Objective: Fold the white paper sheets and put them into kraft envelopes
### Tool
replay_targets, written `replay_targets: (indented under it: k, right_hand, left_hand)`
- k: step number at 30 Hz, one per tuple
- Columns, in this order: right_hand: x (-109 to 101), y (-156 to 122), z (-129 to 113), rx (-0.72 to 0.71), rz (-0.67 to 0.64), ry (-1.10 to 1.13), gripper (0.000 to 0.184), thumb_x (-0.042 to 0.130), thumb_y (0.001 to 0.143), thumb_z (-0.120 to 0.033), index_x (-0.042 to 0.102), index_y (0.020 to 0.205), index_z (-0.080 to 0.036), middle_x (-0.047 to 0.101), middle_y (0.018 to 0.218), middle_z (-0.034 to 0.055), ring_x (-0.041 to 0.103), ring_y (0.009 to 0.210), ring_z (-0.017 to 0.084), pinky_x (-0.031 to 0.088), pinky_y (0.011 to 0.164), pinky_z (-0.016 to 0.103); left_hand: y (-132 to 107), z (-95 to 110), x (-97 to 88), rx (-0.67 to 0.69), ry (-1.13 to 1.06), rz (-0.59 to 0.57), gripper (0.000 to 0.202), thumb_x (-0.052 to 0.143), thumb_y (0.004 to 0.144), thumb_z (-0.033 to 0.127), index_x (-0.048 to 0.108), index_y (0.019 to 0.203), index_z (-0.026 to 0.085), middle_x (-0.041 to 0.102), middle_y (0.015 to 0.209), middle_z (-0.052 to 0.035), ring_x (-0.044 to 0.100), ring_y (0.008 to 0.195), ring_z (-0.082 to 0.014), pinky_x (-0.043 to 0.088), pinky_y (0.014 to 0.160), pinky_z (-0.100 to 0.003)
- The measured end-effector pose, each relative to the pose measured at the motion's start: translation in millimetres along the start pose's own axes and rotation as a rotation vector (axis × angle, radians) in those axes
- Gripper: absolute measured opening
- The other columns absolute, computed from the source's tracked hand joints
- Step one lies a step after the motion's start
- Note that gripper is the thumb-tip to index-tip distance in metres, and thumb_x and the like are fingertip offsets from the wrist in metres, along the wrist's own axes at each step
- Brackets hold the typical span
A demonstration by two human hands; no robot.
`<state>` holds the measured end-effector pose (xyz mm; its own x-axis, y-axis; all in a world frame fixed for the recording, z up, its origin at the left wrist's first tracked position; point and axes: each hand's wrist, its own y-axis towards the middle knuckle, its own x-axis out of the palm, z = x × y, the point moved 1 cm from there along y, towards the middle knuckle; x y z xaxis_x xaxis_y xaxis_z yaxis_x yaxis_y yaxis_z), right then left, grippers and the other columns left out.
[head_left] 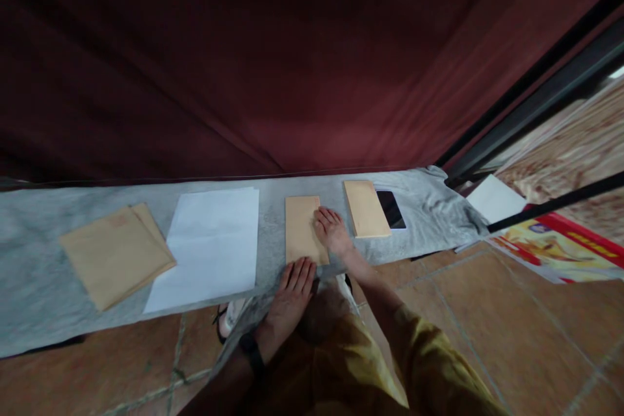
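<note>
A brown paper envelope [301,226] lies on the grey cloth right in front of me. My left hand [295,289] rests flat on its near end, fingers stretched forward. Across its right edge lies my right hand [331,231], with the fingers extended and pressing on the paper. To the right is another brown envelope stack [365,208], partly covering a dark phone [390,209]. On the left, white paper sheets [209,240] lie under the corner of several larger-looking brown envelopes [114,253].
The grey cloth [419,208] covers a long narrow surface. A dark red curtain [292,78] hangs behind it. At the right stand black metal bars [546,91], with a white sheet [494,198] and a colourful printed box [560,247] beyond. Tiled floor [487,299] shows below.
</note>
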<state>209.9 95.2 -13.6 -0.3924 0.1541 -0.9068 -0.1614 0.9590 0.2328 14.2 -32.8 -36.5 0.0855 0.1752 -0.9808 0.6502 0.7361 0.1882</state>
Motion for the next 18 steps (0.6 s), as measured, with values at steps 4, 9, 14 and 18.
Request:
replay_targets:
  k: [4, 9, 14, 18]
  right_hand:
    - [2.9, 23.4, 4.4, 0.02, 0.013, -0.041, 0.041, 0.04, 0.106, -0.029, 0.057, 0.142, -0.018, 0.058, 0.148, 0.0105, 0.049, 0.139, 0.022, 0.036, 0.117, 0.042]
    - [2.7, 34.4, 5.0, 0.018, 0.017, 0.0, 0.04, 0.042, 0.105, -0.026, 0.059, 0.14, -0.018, 0.064, 0.14, 0.0127, 0.054, 0.134, 0.022, 0.037, 0.116, 0.043]
    - [6.6, -2.8, -0.2, 0.093, 0.09, 0.217, 0.042, 0.045, 0.098, -0.023, 0.06, 0.136, -0.015, 0.067, 0.132, 0.0153, 0.06, 0.124, 0.024, 0.045, 0.109, 0.043]
    - [5.6, -52.1, -5.8, 0.271, 0.122, 0.392, 0.039, 0.049, 0.093, -0.022, 0.065, 0.127, -0.013, 0.071, 0.112, 0.0136, 0.068, 0.098, 0.023, 0.055, 0.087, 0.035]
  left_hand:
    - [3.4, -2.9, -0.8, 0.046, 0.029, -0.016, 0.058, 0.044, 0.1, 0.032, 0.041, 0.155, 0.013, 0.04, 0.161, -0.0149, 0.039, 0.149, -0.0286, 0.03, 0.124, -0.048]
    - [6.3, -5.7, -7.0, 0.076, -0.013, -0.069, 0.062, 0.044, 0.101, 0.042, 0.039, 0.156, 0.013, 0.038, 0.162, -0.016, 0.036, 0.15, -0.0294, 0.029, 0.124, -0.049]
    - [4.7, -6.1, -12.0, 0.057, -0.081, -0.067, 0.069, 0.046, 0.1, 0.049, 0.034, 0.158, 0.012, 0.031, 0.166, -0.0145, 0.025, 0.155, -0.0278, 0.022, 0.126, -0.048]
    - [2.7, -6.4, -11.6, 0.042, -0.126, -0.046, 0.073, 0.046, 0.1, 0.052, 0.029, 0.159, 0.013, 0.026, 0.168, -0.0122, 0.018, 0.157, -0.026, 0.017, 0.128, -0.046]
